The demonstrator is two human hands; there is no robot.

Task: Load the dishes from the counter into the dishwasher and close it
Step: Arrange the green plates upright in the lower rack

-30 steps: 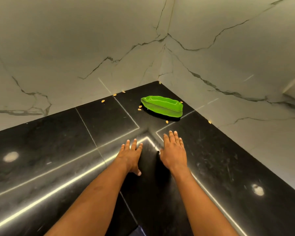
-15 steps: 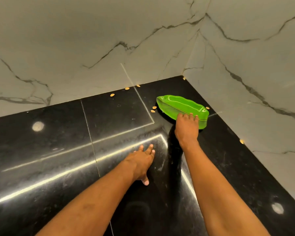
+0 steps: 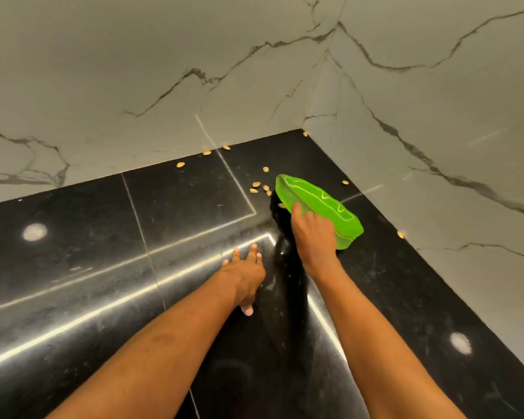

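A bright green leaf-shaped dish (image 3: pixel 321 204) lies in the far corner of the black counter (image 3: pixel 103 243), tilted up on its near side. My right hand (image 3: pixel 313 229) grips the dish's near rim, with the thumb on the rim and the fingers curled onto the dish. My left hand (image 3: pixel 245 275) rests flat on the counter to the left of the dish, fingers straight and apart from it. No dishwasher is in view.
Several small pale seeds (image 3: pixel 259 187) are scattered on the counter left of the dish and along the wall. Grey marble walls (image 3: pixel 164 71) close the corner behind and to the right. Bright light strips reflect on the counter.
My right hand reached forward from the counter to the green dish, took hold of its near rim and tipped it up. My left hand stayed flat on the counter.
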